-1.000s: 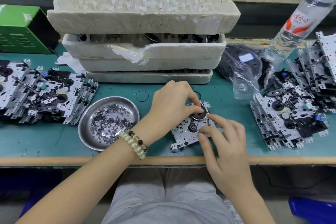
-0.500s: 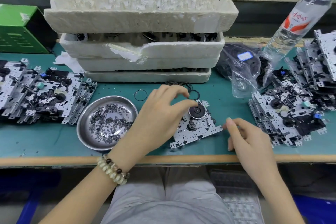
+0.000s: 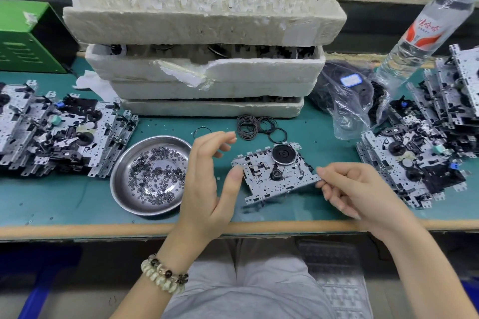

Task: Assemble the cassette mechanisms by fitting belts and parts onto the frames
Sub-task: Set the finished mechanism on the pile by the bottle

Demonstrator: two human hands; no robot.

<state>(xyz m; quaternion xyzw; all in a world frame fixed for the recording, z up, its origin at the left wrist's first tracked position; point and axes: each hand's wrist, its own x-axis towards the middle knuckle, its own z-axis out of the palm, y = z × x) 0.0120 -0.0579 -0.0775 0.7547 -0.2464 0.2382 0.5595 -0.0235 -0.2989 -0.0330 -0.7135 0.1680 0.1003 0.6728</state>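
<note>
Metal frame (image 3: pixel 261 184) was pinched at one corner by the right hand (image 3: pixel 363 194); the left hand (image 3: pixel 204 181) was held loosely spread beside it.

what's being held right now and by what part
The right hand pinches the metal frame by its right-hand edge; the left hand grips nothing.

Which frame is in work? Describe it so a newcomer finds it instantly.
Find the stacked white foam trays. Just before them, past the loose black belts, is one metal frame. Unlike the piled frames either side, it is alone, the right hand pinching its corner.
</note>
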